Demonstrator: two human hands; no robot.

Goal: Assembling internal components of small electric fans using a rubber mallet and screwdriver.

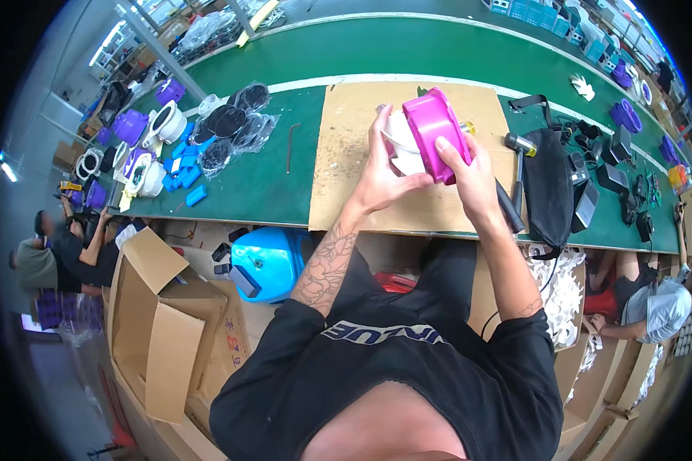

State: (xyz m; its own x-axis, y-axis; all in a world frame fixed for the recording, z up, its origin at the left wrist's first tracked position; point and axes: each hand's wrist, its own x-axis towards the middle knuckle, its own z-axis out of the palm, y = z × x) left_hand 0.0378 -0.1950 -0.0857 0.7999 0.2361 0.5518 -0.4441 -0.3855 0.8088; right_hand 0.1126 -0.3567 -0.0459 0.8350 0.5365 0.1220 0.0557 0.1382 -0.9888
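Note:
Above the cardboard sheet point(346, 146) I hold a round magenta plastic housing point(436, 127), tilted on its side. My right hand point(477, 180) grips its right side, with the thumb on its outer face. My left hand point(380, 177) is closed around a white plastic part point(405, 142) that sits against the housing's left side. Whether the two pieces are joined cannot be made out. Behind the right fingers a yellowish, clear piece point(467, 127) shows. The fingertips on the far side are mostly hidden.
Right of the cardboard lie a hammer point(518, 165), a black bag point(550, 180) and black adapters point(613, 178). To the left are a hex key point(291, 147), blue cells point(181, 165) and bagged round parts point(234, 127). A green conveyor point(407, 48) runs behind. Open cartons point(173, 349) stand below; co-workers sit both sides.

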